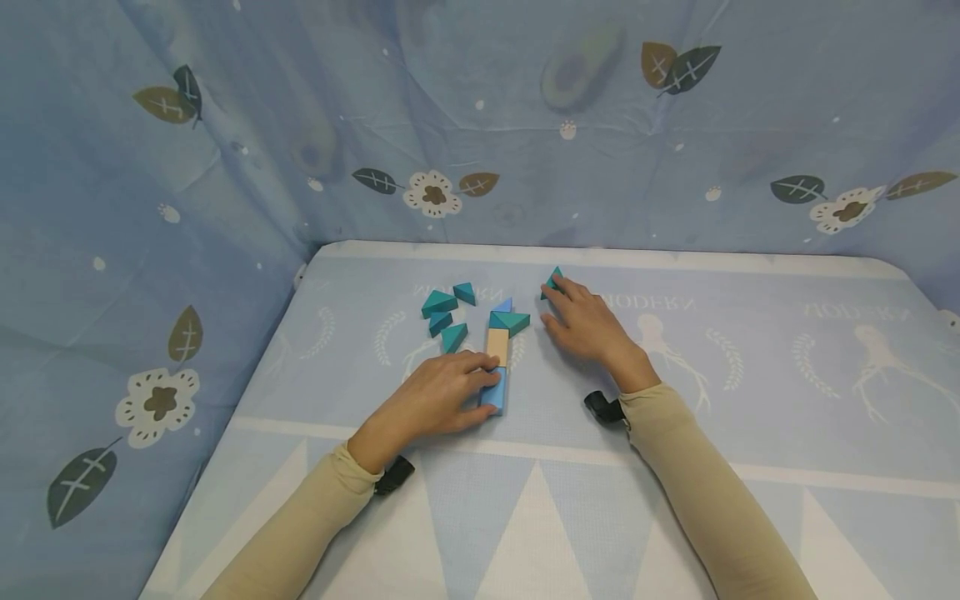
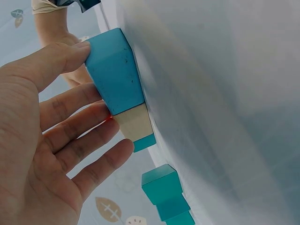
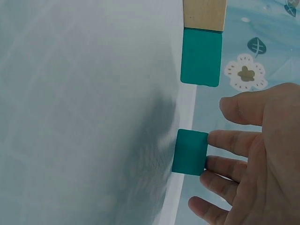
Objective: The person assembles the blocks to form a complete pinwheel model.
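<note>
A row of blocks lies on the table: a blue block point(image 1: 492, 400) nearest, a plain wooden block point(image 1: 497, 342) beyond it, then teal triangular blocks point(image 1: 517, 322) and a small blue triangle point(image 1: 504, 305) at the far end. My left hand point(image 1: 438, 392) rests along the row's left side. In the left wrist view its thumb touches the blue block's near end, with the other fingers loosely spread beside the blue and wooden blocks. Farther right, my right hand point(image 1: 588, 329) touches a separate green triangular block point(image 1: 552, 282) with its fingertips. Its thumb stands apart from that block in the right wrist view.
Several loose teal triangular blocks point(image 1: 439, 302) lie left of the row's far end. Patterned cloth covers the table point(image 1: 750, 392), and a blue curtain point(image 1: 480, 108) hangs behind and at the left. Black wrist cameras point(image 1: 603, 407) sit under both wrists.
</note>
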The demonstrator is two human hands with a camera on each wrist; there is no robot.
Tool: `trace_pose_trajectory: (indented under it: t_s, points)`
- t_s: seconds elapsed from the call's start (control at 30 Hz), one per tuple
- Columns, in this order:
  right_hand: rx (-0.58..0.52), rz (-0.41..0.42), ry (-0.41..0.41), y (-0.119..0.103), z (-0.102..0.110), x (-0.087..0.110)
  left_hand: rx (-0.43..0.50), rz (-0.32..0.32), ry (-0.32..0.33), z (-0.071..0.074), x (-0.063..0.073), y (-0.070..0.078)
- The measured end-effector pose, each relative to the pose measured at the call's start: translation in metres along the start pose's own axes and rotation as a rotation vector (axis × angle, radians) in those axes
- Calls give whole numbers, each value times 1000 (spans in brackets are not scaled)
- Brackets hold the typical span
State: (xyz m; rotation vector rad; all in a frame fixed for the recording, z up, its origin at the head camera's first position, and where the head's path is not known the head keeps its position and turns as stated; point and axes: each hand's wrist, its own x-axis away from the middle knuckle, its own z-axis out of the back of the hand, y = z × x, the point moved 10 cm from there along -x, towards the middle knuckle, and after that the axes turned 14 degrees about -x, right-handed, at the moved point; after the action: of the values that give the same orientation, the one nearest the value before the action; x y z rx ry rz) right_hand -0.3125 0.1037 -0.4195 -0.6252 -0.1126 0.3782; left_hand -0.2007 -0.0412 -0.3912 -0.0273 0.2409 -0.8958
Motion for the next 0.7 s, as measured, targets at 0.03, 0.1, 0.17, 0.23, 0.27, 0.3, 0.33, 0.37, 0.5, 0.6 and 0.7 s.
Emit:
trace_pose_trajectory:
  t_s: [0.03,0.1,0.17,0.23,0.27,0.3,0.33,0.37,0.5,0.6,0.7]
  points:
    - [-2,-1,-2,0,0,0,1,1,-1,0,0,0]
    - [-3,1,-5,0,-1,-1,5,2,-2,0,0,0]
    - [1,7,-8,-1,-2,-1,7,2,-1,0,0,0]
    - [6,13,-12,-2,-2,-1,5,1,1,0,0,0]
    - [9,16,-13,-2,-3,-1,3,0,3,0,0,0]
    - [10,18,-14,-2,-3,-1,1,-1,4,0,0,0]
    - [10,19,-16,-3,-3,-1,-1,-2,6,0,0,0]
    - [10,20,-18,-3,-4,-1,-2,-2,7,0,0,0]
    - [8,25,-26,-5,-5,-1,-1,-4,12,1,0,1]
    - [8,30,-33,-7,-6,-1,3,-4,14,1,0,1]
    - [9,34,-41,-8,-7,-1,2,-4,14,1,0,1]
